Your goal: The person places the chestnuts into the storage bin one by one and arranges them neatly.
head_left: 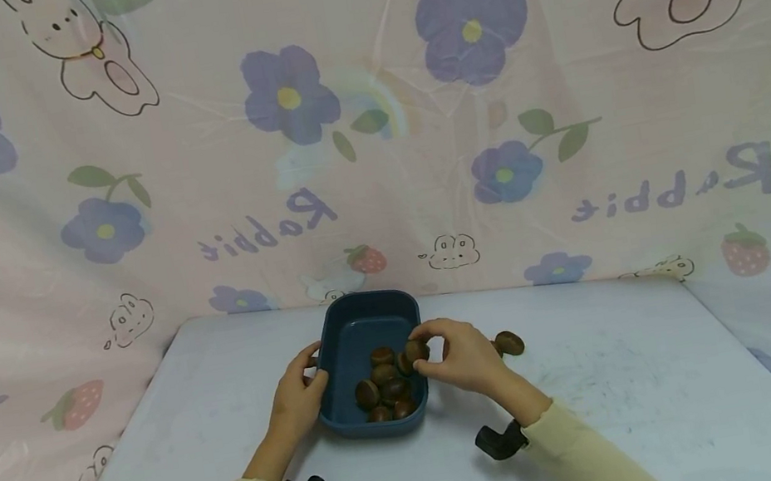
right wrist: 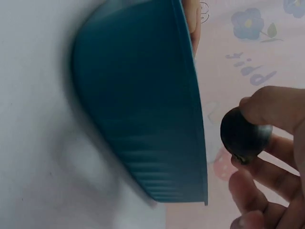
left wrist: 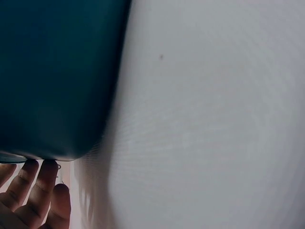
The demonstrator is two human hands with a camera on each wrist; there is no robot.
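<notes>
A dark blue rectangular container (head_left: pixel 379 425) stands on the table with several brown chestnuts (head_left: pixel 394 390) piled toward its near right part. My left hand (head_left: pixel 297 397) grips its left wall, thumb near the rim and fingers on the outside; in the left wrist view the fingertips (left wrist: pixel 47 167) meet the container's rim (left wrist: pixel 71 155). Above the right rim, my right hand (head_left: pixel 465 352) pinches one chestnut (right wrist: pixel 240 133) between thumb and fingers. In the right wrist view this chestnut is held up just beyond the container's rim (right wrist: pixel 202 157).
Another chestnut (head_left: pixel 509 343) lies on the white table (head_left: pixel 643 385) just right of my right hand, with a second one partly hidden behind the hand. A patterned curtain (head_left: pixel 401 145) hangs behind the table's back edge. Black wrist cameras (head_left: pixel 501 441) sit below both wrists.
</notes>
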